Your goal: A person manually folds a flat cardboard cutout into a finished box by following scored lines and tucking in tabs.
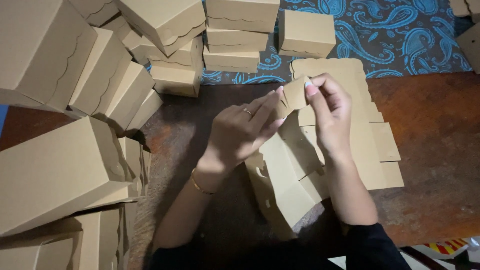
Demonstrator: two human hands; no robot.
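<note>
A flat brown cardboard box blank [295, 175] with scalloped edges is half lifted off the dark wooden floor in front of me. My left hand [242, 131], with a ring and a gold bracelet, pinches one small flap of the blank near its top. My right hand [327, 107] grips the same flap [295, 92] from the other side, thumb and fingers closed on it. Under the blank lies a pile of more flat blanks [380, 145], their scalloped top edge showing behind my hands.
Several folded brown boxes [60, 170] are stacked at the left and along the back [235, 37]. One single box [306, 33] sits on a blue paisley cloth [400, 40] at the back. Bare reddish floor [440, 165] lies to the right.
</note>
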